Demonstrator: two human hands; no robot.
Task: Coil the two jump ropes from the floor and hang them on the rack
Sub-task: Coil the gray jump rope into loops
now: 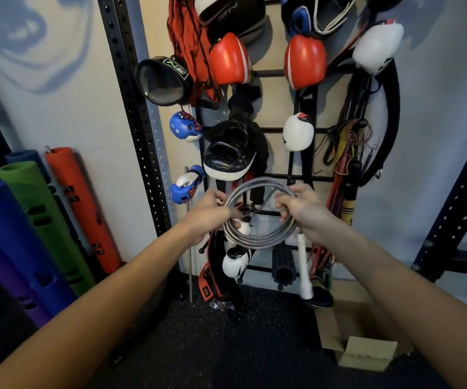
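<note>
1. Both your forearms reach forward from the bottom corners, over the dark speckled floor (198, 332) and a cardboard box (364, 352) at five o'clock.
2. Your left hand (207, 214) is closed around the nine o'clock side of the coiled grey jump rope (257, 240) — firm hold there.
3. Your right hand (302, 206) clamps the coil's three o'clock side; a white handle (304, 265) dangles below it, toward six.
4. The coil sits upright between your hands, just in front of the black wall rack (268, 73).
5. Behind it hang red boxing gloves (228, 58), white ones, a black focus pad (229, 153) — foam rollers (81, 203) lean at nine o'clock.
</note>
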